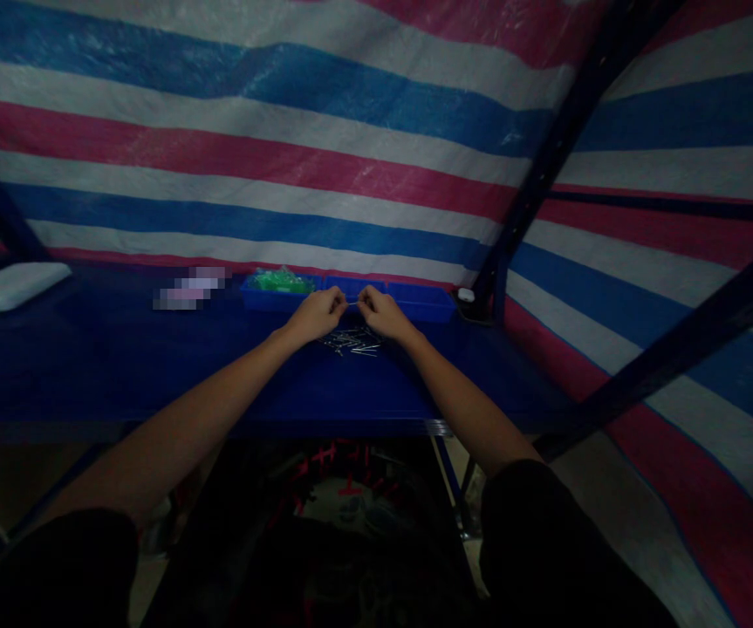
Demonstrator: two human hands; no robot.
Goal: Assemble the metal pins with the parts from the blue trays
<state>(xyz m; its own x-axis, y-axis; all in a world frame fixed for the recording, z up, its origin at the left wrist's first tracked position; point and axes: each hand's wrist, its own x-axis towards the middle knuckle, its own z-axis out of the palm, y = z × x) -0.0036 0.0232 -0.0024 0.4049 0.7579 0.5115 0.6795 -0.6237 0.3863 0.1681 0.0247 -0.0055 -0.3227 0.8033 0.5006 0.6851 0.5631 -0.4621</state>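
Just above the blue table, my left hand (316,316) and my right hand (382,314) face each other, fingers pinched. A thin, shiny metal pin (352,303) runs level between the fingertips, each hand closed on one end. Its exact kind is too small to make out. Below the hands lies a loose pile of similar thin metal pins (352,341). Directly behind stands a row of blue bins: the left bin (264,301) holds bright green pieces in clear plastic (281,280), while the middle bin (355,285) is partly covered by my hands.
The right bin (423,302) ends near a small white object (466,296) on a dark base. A white device (13,287) lies at the table's (120,366) left, with a blurred pinkish item (191,289) beyond. Dark posts (539,166) and striped sheeting (251,166) enclose the table.
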